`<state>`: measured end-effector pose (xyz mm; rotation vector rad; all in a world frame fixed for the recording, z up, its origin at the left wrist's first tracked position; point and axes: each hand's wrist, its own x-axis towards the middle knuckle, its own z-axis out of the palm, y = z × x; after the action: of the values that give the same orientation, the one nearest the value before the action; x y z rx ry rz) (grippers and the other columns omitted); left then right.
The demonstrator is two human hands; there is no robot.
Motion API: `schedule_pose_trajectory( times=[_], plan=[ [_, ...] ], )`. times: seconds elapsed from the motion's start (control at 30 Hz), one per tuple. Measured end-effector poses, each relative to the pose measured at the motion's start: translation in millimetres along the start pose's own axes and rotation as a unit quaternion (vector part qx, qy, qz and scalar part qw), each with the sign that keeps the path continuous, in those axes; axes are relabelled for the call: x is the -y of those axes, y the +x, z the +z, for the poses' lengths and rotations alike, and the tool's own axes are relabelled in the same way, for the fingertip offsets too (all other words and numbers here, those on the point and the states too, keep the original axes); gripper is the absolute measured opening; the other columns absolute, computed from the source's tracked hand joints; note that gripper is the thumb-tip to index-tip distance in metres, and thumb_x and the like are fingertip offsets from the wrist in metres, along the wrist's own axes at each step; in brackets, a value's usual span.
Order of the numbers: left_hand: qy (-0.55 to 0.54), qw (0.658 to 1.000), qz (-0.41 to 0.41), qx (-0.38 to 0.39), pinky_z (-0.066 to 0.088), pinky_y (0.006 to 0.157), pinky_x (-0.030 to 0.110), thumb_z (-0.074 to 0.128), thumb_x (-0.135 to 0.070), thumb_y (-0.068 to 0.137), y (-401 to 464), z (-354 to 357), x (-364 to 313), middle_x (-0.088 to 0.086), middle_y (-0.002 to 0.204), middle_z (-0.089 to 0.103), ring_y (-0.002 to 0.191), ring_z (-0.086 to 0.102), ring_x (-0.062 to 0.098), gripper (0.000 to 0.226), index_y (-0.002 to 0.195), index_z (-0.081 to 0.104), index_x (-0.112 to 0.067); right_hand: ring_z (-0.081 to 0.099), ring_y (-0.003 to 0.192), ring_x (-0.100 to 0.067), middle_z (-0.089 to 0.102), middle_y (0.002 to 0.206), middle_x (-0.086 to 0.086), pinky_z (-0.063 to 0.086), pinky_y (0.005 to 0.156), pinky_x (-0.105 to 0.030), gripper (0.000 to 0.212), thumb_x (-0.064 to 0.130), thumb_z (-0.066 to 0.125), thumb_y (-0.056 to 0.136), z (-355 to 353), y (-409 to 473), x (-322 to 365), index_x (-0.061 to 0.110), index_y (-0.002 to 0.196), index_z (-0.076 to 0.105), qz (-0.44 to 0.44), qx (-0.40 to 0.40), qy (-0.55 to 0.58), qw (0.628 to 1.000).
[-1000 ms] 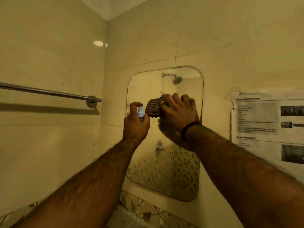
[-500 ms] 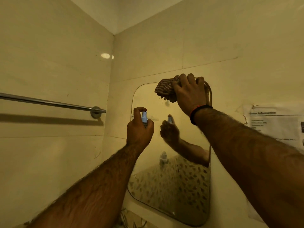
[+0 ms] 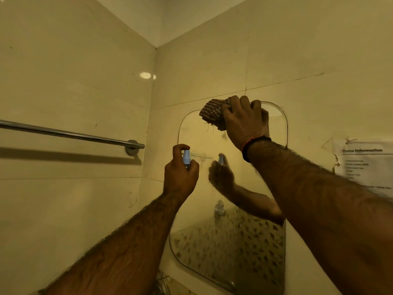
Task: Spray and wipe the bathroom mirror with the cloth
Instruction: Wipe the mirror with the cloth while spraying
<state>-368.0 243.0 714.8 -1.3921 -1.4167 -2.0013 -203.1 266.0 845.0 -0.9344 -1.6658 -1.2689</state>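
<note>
Head view, tiled bathroom corner. Rounded-rectangle frameless wall mirror [image 3: 231, 231] hangs on the far wall, right of the corner. Right hand [image 3: 244, 122], w/ a dark wristband [image 3: 254, 145], has fingers curled round a bunched brown striped cloth [image 3: 213, 113] and presses it against the mirror's top edge, left of centre; part of the cloth overlaps the tile above the glass. Left hand [image 3: 180, 173] sits lower, near the mirror's left edge, wrapped round a small pale-blue spray bottle [image 3: 186, 159]; index finger arched over the nozzle top, bottle upright, near the glass but not touching it. Reflection of this hand & bottle shows just right of it. Faint wet streak on glass beside the nozzle. Chrome towel rail [image 3: 70, 135] on the left wall. Printed paper notice [image 3: 368, 165] stuck on the far wall, right of the mirror; text too blurred to read.
</note>
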Motion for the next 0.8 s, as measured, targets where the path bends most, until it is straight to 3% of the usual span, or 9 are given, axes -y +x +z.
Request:
schedule_pose_trajectory(
  times=[0.17,0.43,0.8],
  plan=[
    [0.011,1.000,0.001,-0.009,0.060,0.061,0.034,0.064,-0.020,0.091,2,-3,8,0.005,0.089,0.061,0.065,0.061,0.018,0.046,0.127,0.037,-0.028,0.042,0.119,-0.033,0.046,0.128,-0.013,0.036,0.096,-0.052,0.055,0.033,0.069,0.084,5,6,13,0.011,0.131,0.048,-0.016,0.003,0.026,1.000],
    [0.029,0.999,0.004,-0.022,0.052,0.057,0.022,0.064,-0.020,0.091,11,-13,27,0.002,0.085,0.059,0.063,0.060,0.016,0.046,0.127,0.037,-0.028,0.042,0.117,-0.031,0.046,0.126,-0.012,0.035,0.096,-0.050,0.051,0.038,0.067,0.086,26,23,39,0.011,0.126,0.050,-0.039,-0.007,0.019,0.999],
    [0.038,0.999,-0.011,-0.030,0.057,0.058,0.029,0.064,-0.020,0.090,16,-26,60,0.002,0.081,0.060,0.063,0.062,0.017,0.043,0.123,0.038,-0.031,0.045,0.115,-0.031,0.047,0.123,-0.012,0.035,0.097,-0.050,0.042,0.036,0.062,0.088,46,42,73,0.010,0.120,0.054,-0.053,-0.025,0.020,0.998]
  ],
)
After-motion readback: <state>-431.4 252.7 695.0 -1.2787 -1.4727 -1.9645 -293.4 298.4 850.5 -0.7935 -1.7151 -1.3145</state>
